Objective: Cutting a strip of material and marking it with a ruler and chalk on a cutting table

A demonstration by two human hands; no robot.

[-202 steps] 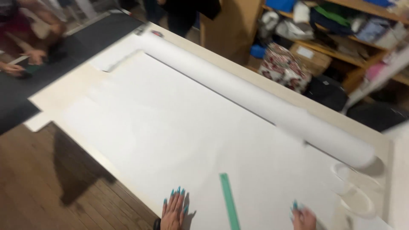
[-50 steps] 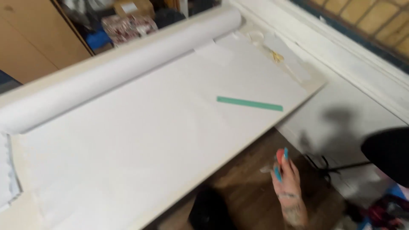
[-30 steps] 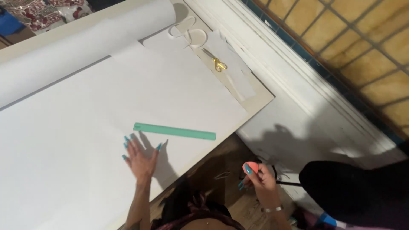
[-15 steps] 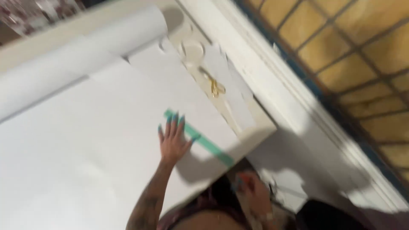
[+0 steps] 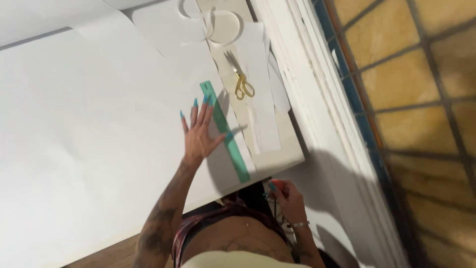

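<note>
My left hand (image 5: 200,130) lies flat with fingers spread on a large white paper sheet (image 5: 84,134), its thumb and fingertips touching a long green ruler (image 5: 225,131) that runs diagonally across the sheet. My right hand (image 5: 286,198) is below the table's corner, closed around a small orange-red object (image 5: 279,185) whose kind I cannot make out. Gold-handled scissors (image 5: 239,78) rest on narrow paper strips just right of the ruler.
The light wooden table's (image 5: 282,156) corner ends near my right hand. White curled paper offcuts (image 5: 210,20) lie at the top. A white ledge (image 5: 317,114) and a tiled wall (image 5: 411,99) stand to the right.
The view swung from the paper roll toward the table's right corner. My left hand came down onto the sheet and slid against the green ruler. My right hand stayed low with the orange-red object.
</note>
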